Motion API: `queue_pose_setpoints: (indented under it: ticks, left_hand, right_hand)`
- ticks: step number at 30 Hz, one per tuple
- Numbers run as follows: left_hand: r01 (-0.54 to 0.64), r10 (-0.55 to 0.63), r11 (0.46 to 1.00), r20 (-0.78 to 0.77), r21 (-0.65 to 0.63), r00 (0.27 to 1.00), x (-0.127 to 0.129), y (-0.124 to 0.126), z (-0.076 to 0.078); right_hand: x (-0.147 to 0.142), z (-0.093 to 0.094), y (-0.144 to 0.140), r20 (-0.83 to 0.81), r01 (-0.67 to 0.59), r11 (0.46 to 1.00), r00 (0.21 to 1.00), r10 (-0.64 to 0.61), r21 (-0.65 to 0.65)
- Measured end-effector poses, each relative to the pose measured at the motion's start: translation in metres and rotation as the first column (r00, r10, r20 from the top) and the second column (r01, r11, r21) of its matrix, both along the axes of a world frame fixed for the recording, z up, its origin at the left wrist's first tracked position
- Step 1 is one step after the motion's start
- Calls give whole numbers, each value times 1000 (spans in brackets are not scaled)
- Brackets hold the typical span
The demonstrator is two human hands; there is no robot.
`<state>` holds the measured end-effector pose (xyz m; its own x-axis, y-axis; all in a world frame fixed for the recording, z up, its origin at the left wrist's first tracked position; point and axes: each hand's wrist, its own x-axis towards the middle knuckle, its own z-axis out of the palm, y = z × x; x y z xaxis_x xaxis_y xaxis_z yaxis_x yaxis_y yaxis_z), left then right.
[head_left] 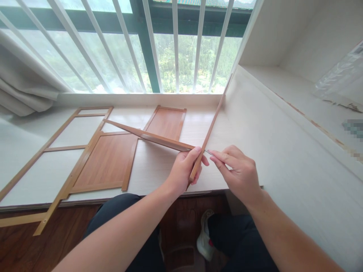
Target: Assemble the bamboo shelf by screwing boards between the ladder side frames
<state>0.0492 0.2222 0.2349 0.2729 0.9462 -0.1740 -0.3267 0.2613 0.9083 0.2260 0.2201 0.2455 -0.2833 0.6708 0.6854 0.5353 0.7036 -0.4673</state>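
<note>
Joining step in hand: the left hand (184, 170) clamps 2 wooden strips (208, 132) where they meet, the right hand (238, 172) at its 3 o'clock pinches a thin metal pin (209, 152), which I judge needs careful pressing in.

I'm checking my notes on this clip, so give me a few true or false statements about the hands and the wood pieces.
1. The left hand grips a wooden strip. True.
2. The right hand lies flat on the ledge. False: it is raised, pinching a thin metal bit at the strip.
3. Wooden panels lie flat on the ledge. True.
4. The window has no bars. False: white bars cross it.
5. A frame lies left of the panels. True.
</note>
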Motion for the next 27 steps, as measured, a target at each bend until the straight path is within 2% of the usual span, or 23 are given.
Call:
queue_pose_setpoints:
  ticks: [13, 17, 24, 27]
  left_hand:
    - [-5, 5, 1000, 1, 12, 1000, 0, 0, 1]
    - [-12, 12, 1000, -17, 11, 1000, 1, -1, 3]
    - [-10, 10, 1000, -27, 9, 1000, 2, -3, 2]
    - [-22, 22, 1000, -30, 9, 999, 1, -3, 3]
  right_hand:
    - [2, -1, 3, 2, -12, 999, 1000, 12, 49]
    - [2, -4, 5, -1, -5, 1000, 1000, 5, 21]
    - [2, -4, 4, -13, -115, 993, 993, 115, 34]
    - [2, -4, 6, -4, -104, 994, 995, 104, 20]
